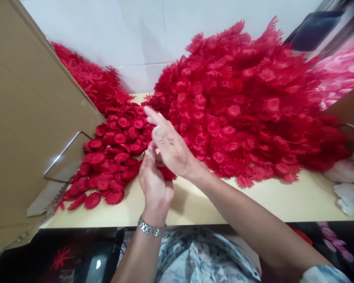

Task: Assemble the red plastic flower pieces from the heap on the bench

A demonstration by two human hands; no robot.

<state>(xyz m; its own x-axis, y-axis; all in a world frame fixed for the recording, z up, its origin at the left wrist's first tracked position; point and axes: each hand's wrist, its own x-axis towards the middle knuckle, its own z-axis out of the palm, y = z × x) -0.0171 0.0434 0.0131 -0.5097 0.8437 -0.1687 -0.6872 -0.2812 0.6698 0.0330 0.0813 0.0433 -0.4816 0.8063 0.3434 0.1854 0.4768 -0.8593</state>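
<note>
Red flower-shaped pieces with fringed edges lie in a large pile (238,102) at the centre and right, and in a smaller heap (106,165) at the left. My left hand (156,184), with a metal watch on its wrist, is closed around a red piece (167,173) near the table's front. Over it is my right hand (171,143), its index finger stretched out toward the upper left. The right hand's other fingers overlap the left fingertips, and whether they pinch anything is hidden.
A cardboard sheet (41,110) with a wire handle (65,151) stands at the left. More red pieces (88,76) lie behind it. White crumpled material (351,196) sits at the table's right edge (318,200). Pink pieces (342,74) are at the far right.
</note>
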